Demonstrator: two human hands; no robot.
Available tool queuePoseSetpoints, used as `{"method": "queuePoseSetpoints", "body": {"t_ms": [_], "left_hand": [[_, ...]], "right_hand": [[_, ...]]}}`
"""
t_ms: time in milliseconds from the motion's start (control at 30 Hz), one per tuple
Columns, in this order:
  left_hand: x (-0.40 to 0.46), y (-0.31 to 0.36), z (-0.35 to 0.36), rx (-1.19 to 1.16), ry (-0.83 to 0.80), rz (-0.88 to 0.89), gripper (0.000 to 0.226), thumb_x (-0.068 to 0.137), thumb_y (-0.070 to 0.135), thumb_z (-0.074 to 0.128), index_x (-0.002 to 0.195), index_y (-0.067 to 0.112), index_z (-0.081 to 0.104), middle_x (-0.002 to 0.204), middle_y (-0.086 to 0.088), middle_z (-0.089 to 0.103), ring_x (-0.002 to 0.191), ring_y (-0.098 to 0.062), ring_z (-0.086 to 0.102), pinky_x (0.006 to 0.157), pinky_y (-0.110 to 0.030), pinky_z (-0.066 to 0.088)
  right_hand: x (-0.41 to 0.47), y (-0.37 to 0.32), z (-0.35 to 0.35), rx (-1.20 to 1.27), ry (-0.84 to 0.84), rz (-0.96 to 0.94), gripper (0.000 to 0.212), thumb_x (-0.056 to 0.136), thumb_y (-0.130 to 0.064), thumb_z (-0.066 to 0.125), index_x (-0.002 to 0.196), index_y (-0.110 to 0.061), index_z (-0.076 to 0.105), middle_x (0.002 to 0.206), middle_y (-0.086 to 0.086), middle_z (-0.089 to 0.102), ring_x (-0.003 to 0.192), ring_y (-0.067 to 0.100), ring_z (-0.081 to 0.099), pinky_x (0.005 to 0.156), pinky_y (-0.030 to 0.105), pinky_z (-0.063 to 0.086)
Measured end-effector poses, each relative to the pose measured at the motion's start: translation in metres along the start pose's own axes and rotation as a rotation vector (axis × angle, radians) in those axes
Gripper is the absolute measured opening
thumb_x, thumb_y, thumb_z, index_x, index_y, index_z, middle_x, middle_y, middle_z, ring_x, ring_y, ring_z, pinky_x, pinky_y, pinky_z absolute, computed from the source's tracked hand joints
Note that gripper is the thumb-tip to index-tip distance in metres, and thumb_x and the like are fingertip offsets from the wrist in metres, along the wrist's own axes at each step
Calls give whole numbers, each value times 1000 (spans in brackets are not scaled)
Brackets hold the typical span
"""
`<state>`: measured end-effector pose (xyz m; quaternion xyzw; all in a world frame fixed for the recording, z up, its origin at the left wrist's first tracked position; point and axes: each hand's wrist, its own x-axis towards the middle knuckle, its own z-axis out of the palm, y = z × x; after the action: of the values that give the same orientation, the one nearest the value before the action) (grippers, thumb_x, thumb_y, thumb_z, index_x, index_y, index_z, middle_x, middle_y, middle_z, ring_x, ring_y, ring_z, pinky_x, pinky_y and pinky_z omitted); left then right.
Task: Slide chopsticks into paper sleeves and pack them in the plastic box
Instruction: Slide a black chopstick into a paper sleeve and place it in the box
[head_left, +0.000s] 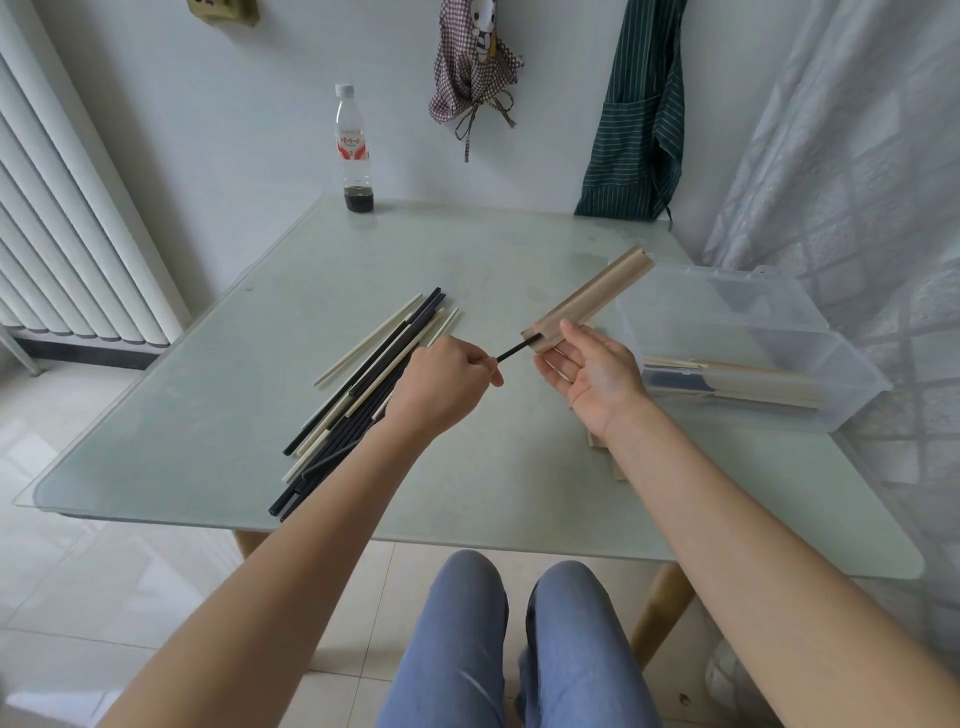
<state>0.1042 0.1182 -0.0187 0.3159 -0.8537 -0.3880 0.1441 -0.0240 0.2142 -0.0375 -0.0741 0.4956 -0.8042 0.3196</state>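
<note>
Knees (498, 623) nearest me; my left hand (447, 379) pinches a black chopstick (514, 349) entering the sleeve (592, 301) gripped by my right hand (592, 374). Box (831, 364) at three o'clock.

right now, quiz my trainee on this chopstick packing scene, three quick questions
1. True or false: the left hand pinches a black chopstick.
2. What does the right hand hold? A) bottle B) paper sleeve C) lid
3. Fill in: sleeved chopsticks already lie in the plastic ____.

Key: 1 true; 2 B; 3 box
</note>
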Motion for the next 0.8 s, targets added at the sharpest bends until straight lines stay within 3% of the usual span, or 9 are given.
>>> {"method": "queuePoseSetpoints", "body": {"t_ms": [200, 433, 567, 667, 800], "left_hand": [[2, 3, -1, -10, 28, -23, 31, 86, 16, 44, 76, 26, 72, 66, 8, 59, 83, -22, 62, 71, -35, 50], [-1, 2, 1, -24, 30, 26, 31, 90, 20, 45, 82, 23, 74, 63, 2, 57, 61, -18, 49, 58, -28, 40], [-2, 3, 2, -19, 25, 47, 29, 90, 21, 46, 81, 25, 73, 68, -3, 60, 72, -23, 56, 59, -29, 40], [-1, 0, 3, -13, 29, 54, 28, 89, 21, 46, 80, 27, 72, 60, 2, 56, 78, -25, 61, 58, -29, 39], [2, -5, 6, -8, 35, 70, 24, 91, 24, 47, 85, 25, 70, 60, 3, 58, 57, -15, 51, 56, -26, 38]], "right_hand": [[-3, 2, -1, -6, -67, -1, 9, 92, -14, 56, 98, -9, 61, 107, 13, 66, 92, 20, 65, 75, 29, 57], [-4, 0, 1, -33, -17, -34, 7, 92, -13, 57, 93, -8, 62, 98, 12, 68, 85, 19, 67, 80, 30, 54], [-4, 0, 2, -57, 1, -40, 7, 92, -12, 57, 91, -8, 62, 98, 14, 68, 84, 19, 68, 81, 29, 54], [-5, -1, 3, -52, 26, -38, 8, 93, -11, 56, 88, -8, 62, 91, 11, 69, 78, 17, 68, 77, 28, 54], [-6, -2, 2, -71, 17, -16, 6, 92, -9, 57, 88, -8, 61, 91, 11, 68, 79, 19, 67, 81, 29, 54]]}}
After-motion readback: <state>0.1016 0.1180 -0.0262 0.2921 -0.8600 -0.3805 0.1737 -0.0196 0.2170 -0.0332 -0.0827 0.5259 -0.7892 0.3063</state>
